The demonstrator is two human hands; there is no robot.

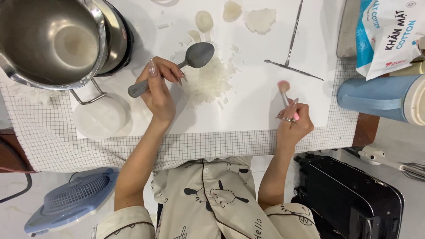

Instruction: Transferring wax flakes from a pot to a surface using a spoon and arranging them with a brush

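My left hand (158,90) grips a grey metal spoon (197,55) by its handle, the bowl hovering at the top edge of a heap of white wax flakes (208,82) on a white sheet (248,110). My right hand (293,121), with a ring on one finger, holds a small pink-tipped brush (284,87) upright, its bristles touching the sheet to the right of the flakes.
A steel pot (53,42) sits on a black burner at the top left, a white round dish (101,117) below it. Hardened wax blobs (260,20) and metal tweezers (292,42) lie at the far edge. A blue jug (376,97) and a white packet (389,31) stand right. A black case (349,199) and a blue fan (73,199) are on the floor.
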